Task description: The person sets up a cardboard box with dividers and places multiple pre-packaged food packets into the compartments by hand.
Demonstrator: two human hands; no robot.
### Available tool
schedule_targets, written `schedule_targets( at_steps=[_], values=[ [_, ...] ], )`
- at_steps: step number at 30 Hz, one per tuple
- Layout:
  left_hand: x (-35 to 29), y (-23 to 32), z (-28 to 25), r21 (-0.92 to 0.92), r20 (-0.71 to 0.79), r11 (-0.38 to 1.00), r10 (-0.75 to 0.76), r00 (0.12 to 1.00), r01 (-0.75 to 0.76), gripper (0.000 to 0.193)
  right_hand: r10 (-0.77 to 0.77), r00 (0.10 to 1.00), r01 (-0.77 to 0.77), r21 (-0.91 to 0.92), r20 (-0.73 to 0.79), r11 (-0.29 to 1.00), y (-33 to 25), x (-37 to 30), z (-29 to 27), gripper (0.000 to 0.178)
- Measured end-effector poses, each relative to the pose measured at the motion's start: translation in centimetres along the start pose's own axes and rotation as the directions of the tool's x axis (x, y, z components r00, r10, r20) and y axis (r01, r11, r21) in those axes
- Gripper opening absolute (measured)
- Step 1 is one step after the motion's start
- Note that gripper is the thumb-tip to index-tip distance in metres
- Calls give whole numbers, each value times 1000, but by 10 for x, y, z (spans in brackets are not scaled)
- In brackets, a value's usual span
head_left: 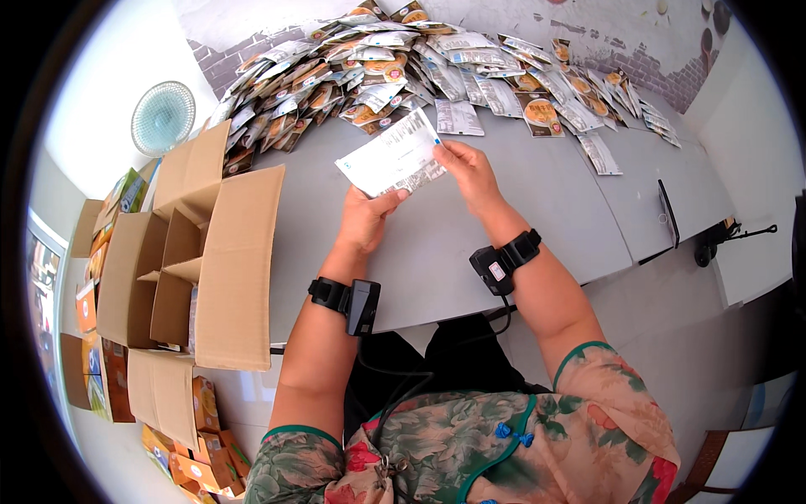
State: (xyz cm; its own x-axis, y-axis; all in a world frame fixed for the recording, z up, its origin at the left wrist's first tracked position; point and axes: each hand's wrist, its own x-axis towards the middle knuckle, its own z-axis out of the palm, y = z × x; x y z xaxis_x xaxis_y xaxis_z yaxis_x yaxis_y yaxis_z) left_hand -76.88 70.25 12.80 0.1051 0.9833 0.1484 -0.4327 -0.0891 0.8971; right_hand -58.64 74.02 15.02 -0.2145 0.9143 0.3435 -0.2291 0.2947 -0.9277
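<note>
Between both hands I hold a flat food packet (390, 158), its white printed back facing up, over the grey table. My left hand (367, 217) grips its lower edge, thumb on top. At the right end, my right hand (467, 172) pinches the corner between thumb and fingers. Beyond the packet lies a large heap of similar packets (382, 71), some showing brown fronts with a bowl of food, others their pale backs. Black straps with small boxes sit on both my wrists.
An open cardboard box (238, 269) with inner dividers stands left of the grey table (546, 223). Behind and below it are orange printed cartons (214, 462). A round fan (163, 118) is at the back left. A dark flat screen-like panel (667, 214) stands at the table's right end.
</note>
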Motion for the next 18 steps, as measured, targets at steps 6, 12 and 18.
schedule_targets(
  at_steps=[6,12,18],
  values=[
    [-3,-4,9,108,23,992,-62,998,59,47,37,993,-17,176,-109,984,0,0,-4,25],
    [-2,-1,13,265,45,964,-24,999,11,33,30,985,6,208,-170,978,4,2,-7,23],
    [-4,1,8,370,17,925,-107,994,93,28,35,988,-1,219,-151,976,2,4,-6,21]
  ],
)
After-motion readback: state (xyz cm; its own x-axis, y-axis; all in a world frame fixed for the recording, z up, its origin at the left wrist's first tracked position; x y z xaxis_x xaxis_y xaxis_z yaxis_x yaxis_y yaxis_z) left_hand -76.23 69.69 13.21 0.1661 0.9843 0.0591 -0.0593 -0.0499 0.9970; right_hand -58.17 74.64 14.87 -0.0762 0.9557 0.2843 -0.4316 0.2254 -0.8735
